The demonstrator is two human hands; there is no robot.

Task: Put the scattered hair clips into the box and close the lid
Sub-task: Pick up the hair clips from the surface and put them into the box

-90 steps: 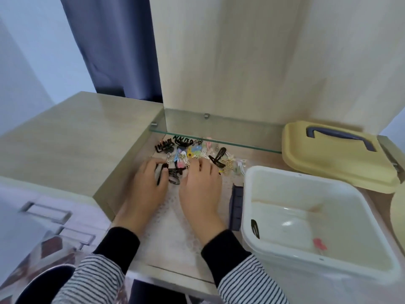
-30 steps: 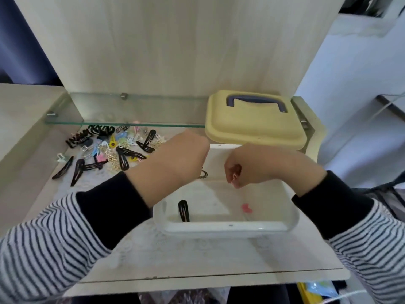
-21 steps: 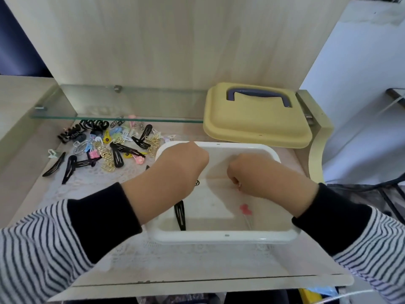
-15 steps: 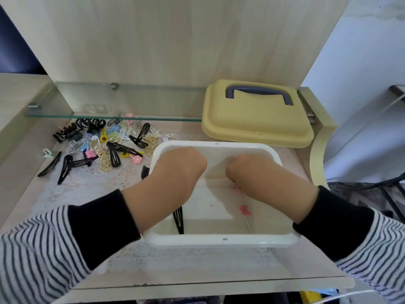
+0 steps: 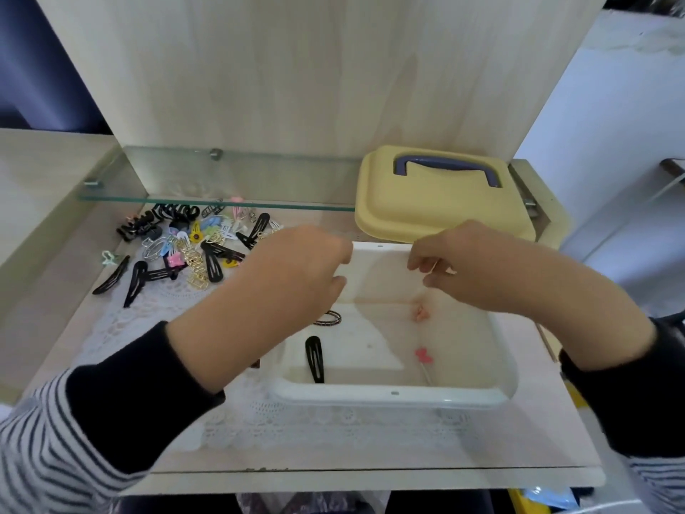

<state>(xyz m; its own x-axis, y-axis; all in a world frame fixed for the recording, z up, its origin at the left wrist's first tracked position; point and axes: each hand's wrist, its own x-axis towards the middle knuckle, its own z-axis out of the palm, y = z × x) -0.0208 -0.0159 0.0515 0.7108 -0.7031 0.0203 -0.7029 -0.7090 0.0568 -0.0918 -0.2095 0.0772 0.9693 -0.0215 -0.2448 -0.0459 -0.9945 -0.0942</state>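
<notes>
With your left hand (image 5: 296,268) and right hand (image 5: 467,268) curled above the box (image 5: 393,396), any contents not discernible, pinch the probably light, stiff, slippery hair clips (image 5: 192,250) heaped left of it across their flat middles

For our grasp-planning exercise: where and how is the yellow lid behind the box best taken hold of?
Probably by its blue handle, from above: the yellow lid lies top side up behind the box, and the handle bridges a recess, leaving room to hook under it.
</notes>
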